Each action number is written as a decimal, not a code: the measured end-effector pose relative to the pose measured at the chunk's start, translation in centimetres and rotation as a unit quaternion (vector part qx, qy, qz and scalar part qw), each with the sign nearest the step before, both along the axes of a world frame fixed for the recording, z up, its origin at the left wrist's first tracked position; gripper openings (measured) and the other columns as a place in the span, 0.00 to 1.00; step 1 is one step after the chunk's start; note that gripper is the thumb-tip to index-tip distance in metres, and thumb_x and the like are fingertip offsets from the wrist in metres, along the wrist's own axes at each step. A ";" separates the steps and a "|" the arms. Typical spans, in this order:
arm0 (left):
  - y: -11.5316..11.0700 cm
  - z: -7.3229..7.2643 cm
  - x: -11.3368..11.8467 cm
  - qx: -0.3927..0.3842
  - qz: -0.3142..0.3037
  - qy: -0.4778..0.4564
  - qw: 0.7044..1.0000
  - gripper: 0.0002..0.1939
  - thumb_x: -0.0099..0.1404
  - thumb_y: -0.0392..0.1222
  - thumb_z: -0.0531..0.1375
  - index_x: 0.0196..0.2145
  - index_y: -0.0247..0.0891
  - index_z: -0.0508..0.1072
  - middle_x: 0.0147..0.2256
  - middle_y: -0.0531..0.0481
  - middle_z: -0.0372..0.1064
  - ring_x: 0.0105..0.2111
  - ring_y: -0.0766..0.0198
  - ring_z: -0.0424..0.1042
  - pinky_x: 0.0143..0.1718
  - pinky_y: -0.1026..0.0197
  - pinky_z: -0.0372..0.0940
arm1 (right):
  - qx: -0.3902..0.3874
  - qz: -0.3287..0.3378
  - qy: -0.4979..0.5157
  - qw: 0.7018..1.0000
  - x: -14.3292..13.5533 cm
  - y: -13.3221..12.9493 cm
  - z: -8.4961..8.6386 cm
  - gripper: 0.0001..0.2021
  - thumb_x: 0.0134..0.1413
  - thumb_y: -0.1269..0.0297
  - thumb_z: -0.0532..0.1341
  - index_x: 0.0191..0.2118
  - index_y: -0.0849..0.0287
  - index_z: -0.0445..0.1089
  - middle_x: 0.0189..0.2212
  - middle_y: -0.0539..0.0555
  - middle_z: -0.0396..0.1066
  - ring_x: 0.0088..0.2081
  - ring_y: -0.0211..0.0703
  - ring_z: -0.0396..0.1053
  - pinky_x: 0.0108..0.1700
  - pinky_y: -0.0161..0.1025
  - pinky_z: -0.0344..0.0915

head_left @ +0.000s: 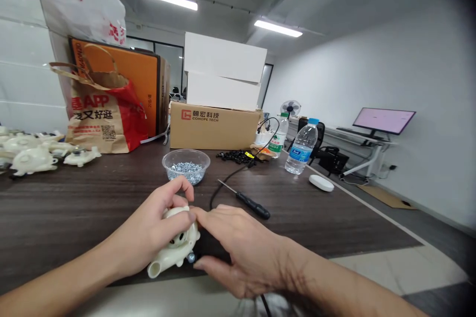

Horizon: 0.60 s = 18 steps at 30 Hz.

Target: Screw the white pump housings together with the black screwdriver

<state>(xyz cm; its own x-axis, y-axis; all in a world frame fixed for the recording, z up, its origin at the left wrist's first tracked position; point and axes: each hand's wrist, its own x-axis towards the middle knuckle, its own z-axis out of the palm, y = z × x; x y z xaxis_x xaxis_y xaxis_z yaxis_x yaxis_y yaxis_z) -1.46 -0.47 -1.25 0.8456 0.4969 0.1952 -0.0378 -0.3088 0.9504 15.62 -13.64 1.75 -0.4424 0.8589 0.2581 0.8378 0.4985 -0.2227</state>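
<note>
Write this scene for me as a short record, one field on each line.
left hand: grips cream plastic housing with round spout
right hand: close beside the housing; contact unclear
container: clear round plastic bowl holding small silver screws
tool: black-handled metal screwdriver, lying right of the bowl
bottles: clear plastic green-capped bottle, clear plastic blue-capped bottle
surface: dark wood-grain table

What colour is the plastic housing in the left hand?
The housing is creamy off-white, seen best in the head view.
</note>
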 end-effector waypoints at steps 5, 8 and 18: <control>0.1 0.1 0.0 -0.005 -0.008 0.010 1.000 0.08 0.66 0.42 0.59 0.39 0.42 0.61 0.25 0.60 0.66 0.25 0.69 0.62 0.25 0.68 0.56 | -0.007 0.003 -0.015 1.000 0.3 0.1 0.0 0.18 0.62 0.63 0.63 0.53 0.65 0.64 0.39 0.58 0.74 0.37 0.49 0.70 0.43 0.43 0.66; 0.4 0.0 0.2 -0.037 -0.025 -0.001 0.999 0.08 0.66 0.43 0.60 0.38 0.42 0.63 0.24 0.59 0.67 0.23 0.70 0.61 0.24 0.69 0.55 | -0.016 0.004 -0.005 1.000 0.5 0.2 0.1 0.18 0.64 0.61 0.62 0.54 0.66 0.65 0.39 0.58 0.74 0.38 0.48 0.70 0.44 0.43 0.66; -0.5 2.3 1.3 -0.280 0.055 -0.031 0.958 0.27 0.63 0.67 0.59 0.42 0.38 0.75 0.29 0.50 0.69 0.20 0.65 0.65 0.13 0.67 0.61 | 0.116 -0.136 0.212 0.961 0.4 0.9 -0.9 0.15 0.54 0.60 0.71 0.45 0.56 0.71 0.37 0.48 0.74 0.36 0.40 0.70 0.40 0.37 0.65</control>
<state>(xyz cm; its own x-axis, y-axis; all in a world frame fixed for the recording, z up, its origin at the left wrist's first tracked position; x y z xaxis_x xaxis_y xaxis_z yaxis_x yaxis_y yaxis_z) -0.14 -1.00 1.02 0.7781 0.6230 -0.0804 -0.0954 0.2437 0.9652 15.98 -12.73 0.85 -0.0235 0.8251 0.5644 0.8024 0.3523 -0.4816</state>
